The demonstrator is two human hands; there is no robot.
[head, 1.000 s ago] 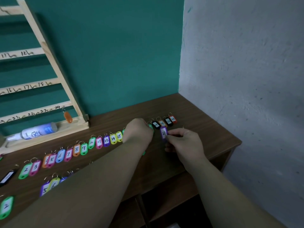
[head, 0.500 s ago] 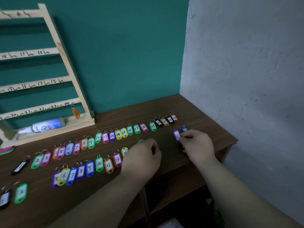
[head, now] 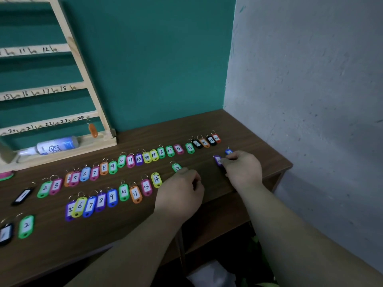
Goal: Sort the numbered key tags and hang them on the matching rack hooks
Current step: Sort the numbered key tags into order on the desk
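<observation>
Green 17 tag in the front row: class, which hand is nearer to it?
Left. The left hand is right beside the green 17 tag; the right hand is further right, pinching a purple tag.

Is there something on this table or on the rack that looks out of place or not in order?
Yes. A white tube lies on its side on the rack's base; it is not a key tag. In the near row, the orange 11 tag sits right beside the pink 13 tag, with no 12 between.

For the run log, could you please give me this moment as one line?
phase: sorting | left hand: by front green tag | right hand: pinches purple tag | rack: one orange tag hung
</observation>
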